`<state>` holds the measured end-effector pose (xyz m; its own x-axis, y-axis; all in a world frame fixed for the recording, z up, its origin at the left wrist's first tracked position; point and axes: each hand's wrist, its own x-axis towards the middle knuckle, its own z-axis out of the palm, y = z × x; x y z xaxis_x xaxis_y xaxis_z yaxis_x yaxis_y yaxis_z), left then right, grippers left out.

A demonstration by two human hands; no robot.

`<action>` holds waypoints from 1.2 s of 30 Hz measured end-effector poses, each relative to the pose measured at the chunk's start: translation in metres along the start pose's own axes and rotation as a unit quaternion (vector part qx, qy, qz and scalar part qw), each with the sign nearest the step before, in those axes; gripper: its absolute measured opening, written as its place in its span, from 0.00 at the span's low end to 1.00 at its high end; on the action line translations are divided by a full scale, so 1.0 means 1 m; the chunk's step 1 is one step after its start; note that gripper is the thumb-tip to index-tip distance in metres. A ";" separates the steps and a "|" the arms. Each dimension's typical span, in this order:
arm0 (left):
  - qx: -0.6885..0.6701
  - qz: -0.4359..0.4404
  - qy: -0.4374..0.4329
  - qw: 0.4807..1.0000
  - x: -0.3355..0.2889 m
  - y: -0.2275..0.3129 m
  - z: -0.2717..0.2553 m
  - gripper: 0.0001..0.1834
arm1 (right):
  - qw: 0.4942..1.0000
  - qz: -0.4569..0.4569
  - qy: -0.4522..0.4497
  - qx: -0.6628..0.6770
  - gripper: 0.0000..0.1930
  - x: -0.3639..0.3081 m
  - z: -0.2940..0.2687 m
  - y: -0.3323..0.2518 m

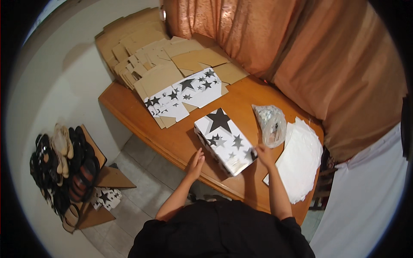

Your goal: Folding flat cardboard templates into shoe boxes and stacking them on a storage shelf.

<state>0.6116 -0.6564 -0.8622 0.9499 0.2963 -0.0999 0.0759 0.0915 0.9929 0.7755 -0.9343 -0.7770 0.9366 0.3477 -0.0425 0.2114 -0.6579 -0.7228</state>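
The print that shows plainly on the white box [219, 129] is its pattern of black and grey stars; a pale patch near its lower end may be a label, but is too blurred to read. The box stands just inside the tabletop's [142, 114] front edge, around the middle of that edge, set at a slant. The left hand [196, 165] is over the front edge, fingers extended and palm turned toward the box's left side, just beside it. The right hand [263, 154] is curled at the box's right near corner; whether it pinches the cardboard I cannot tell.

Behind, toward the back left corner, a flat carton [185, 96] with matching stars lies against plain brown cardboard [161, 56], with a narrow strip of wood between it and the box. Wood shows along the front edge toward the left corner too. To the right, a clear plastic bag [271, 124] and white paper [299, 161] take up the right edge, leaving a narrow gap beside the box.
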 end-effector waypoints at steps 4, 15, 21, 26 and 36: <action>-0.089 0.026 -0.012 0.996 -0.043 -0.005 0.018 0.37 | 0.963 -0.040 -0.115 0.239 0.19 -0.047 0.041 0.002; -0.192 0.023 0.056 0.980 -0.131 0.109 0.025 0.45 | 0.883 -0.153 -0.209 0.391 0.49 -0.107 0.058 -0.109; -0.159 0.156 0.146 0.964 -0.210 0.151 -0.028 0.45 | 0.834 -0.310 -0.284 0.356 0.46 -0.131 0.072 -0.211; -0.059 0.269 0.360 0.891 -0.322 0.169 -0.097 0.36 | 0.755 -0.434 -0.363 0.331 0.44 -0.198 0.140 -0.304; 0.046 0.425 0.512 0.745 -0.533 0.248 -0.202 0.34 | 0.572 -0.567 -0.387 0.449 0.38 -0.372 0.252 -0.484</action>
<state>0.0634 -0.5998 -0.5755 -0.0594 0.7841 0.6178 -0.3567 -0.5947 0.7205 0.2540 -0.5769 -0.5857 -0.1373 0.6311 0.7635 0.0064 0.7713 -0.6364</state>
